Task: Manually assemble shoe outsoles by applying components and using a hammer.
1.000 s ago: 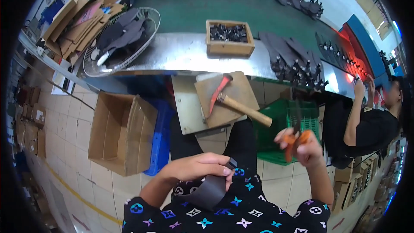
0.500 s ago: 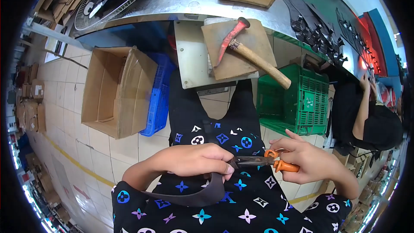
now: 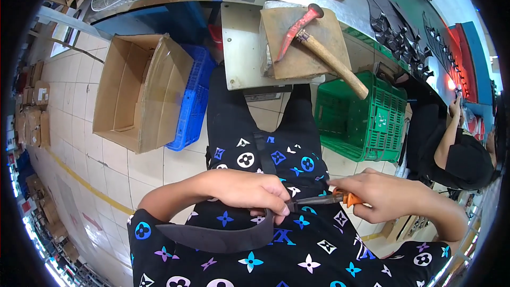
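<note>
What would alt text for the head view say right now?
The left hand holds a dark curved leather piece over the lap while the right hand works orange-handled scissors at its edge. Ahead, a hammer lies on a wooden block, between a cardboard box and a green crate.

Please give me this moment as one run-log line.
left hand: holds black strip | right hand: holds scissors at strip | hammer: on board

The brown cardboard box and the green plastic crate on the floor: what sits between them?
Head view: a blue plastic crate against the cardboard box, then the person's dark-trousered legs before the green crate.
</note>
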### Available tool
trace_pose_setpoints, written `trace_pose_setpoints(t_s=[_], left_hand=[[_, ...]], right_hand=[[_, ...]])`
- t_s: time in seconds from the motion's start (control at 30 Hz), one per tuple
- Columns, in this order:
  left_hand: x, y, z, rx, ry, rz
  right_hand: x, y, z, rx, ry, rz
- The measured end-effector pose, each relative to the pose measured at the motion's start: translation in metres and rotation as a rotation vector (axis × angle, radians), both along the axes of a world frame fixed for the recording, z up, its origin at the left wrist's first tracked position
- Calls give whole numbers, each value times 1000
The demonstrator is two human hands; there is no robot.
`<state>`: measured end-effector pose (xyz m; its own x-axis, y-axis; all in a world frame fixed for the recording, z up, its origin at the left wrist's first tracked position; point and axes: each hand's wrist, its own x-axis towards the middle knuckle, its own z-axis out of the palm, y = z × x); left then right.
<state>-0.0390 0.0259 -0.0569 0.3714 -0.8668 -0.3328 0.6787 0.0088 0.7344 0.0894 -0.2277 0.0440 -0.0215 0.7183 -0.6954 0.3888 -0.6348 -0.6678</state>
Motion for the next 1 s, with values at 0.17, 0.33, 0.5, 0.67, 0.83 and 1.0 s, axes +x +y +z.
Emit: trace_pose_setpoints(t_s=[0.17,0.33,0.5,0.67,0.83,1.0], left_hand=[[-1,-1,4,-54,-8,1],[-6,3,-2,-73,28,35],[2,5,-6,-49,14,-119],[2,4,-4,-5,42,-102],[3,3,-6,1,44,-108],[-5,-4,-5,-31,62,41]], right_hand=[[0,11,-7,-168,69,33],[3,6,-6,64,1,87],[-2,13,-3,-78,-25,138],[-5,12,-1,-67,-91,171],[-5,15,0,-81,-111,216],[-1,18,3,-35,-99,198]])
